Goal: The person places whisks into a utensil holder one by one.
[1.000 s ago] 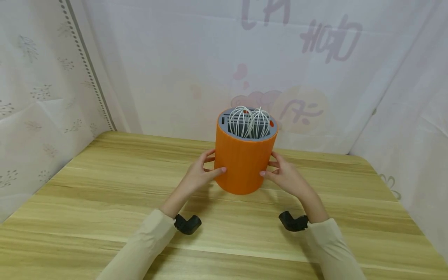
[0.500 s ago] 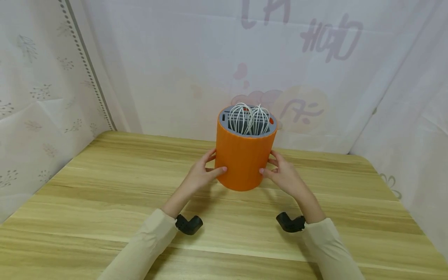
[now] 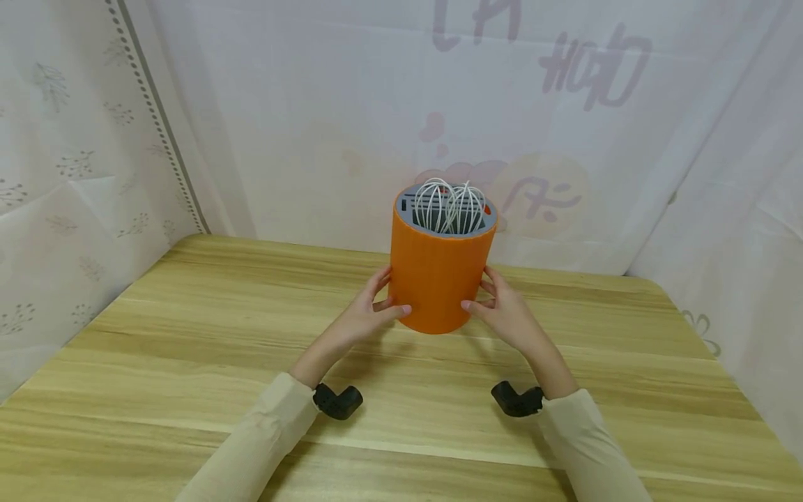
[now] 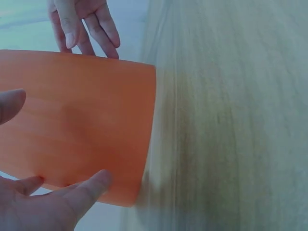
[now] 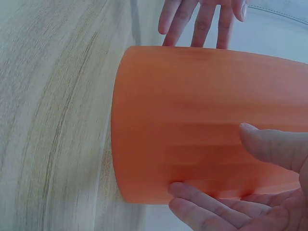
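Both hands hold an orange knife block (image 3: 439, 279), a round holder with a grey slotted top (image 3: 410, 215). My left hand (image 3: 364, 314) grips its left side, thumb across the front and fingers along the side. On the opposite side my right hand (image 3: 508, 314) has the same kind of hold. Out of the top opening stick the white wire loops of two whisks (image 3: 448, 206); their handles are hidden inside. In the right wrist view the fingers (image 5: 211, 207) press the block's wall (image 5: 192, 96). Whether its base touches the table is hard to tell.
A wooden table (image 3: 188, 335) spreads out around the block. Behind it hangs a pale printed curtain (image 3: 314, 104), with another patterned curtain (image 3: 63, 174) at the left. Black wrist cameras (image 3: 339, 402) sit below both hands.
Both hands have carried the knife block slightly away from me, toward the back curtain. The whisks inside moved along with it, and the grip looks the same.
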Demonstrator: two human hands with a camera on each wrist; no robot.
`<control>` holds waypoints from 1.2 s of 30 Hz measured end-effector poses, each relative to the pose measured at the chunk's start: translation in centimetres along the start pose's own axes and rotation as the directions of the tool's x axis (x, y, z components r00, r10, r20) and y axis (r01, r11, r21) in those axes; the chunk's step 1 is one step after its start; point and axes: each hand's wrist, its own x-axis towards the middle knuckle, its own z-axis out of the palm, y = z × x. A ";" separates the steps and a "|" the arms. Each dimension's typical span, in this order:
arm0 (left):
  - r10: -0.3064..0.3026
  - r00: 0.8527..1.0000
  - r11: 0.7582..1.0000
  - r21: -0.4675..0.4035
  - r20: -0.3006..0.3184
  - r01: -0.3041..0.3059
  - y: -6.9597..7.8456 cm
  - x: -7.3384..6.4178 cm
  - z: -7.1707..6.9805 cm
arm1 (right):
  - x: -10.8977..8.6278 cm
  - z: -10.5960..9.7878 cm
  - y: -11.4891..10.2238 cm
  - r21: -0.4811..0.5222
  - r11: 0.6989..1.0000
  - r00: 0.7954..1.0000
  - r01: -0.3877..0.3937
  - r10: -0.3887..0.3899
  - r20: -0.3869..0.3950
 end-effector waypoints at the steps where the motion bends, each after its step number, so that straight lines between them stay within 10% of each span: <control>1: 0.003 1.000 1.000 0.000 0.009 -0.003 -0.1 0.0 0.0 | 0.0 0.0 0.0 0.002 1.000 1.000 0.000 0.000 0.001; 36: -0.003 1.000 1.000 -0.009 0.024 0.003 -0.2 -0.3 -0.5 | 0.0 0.9 -0.4 0.025 1.000 1.000 -0.013 0.012 0.023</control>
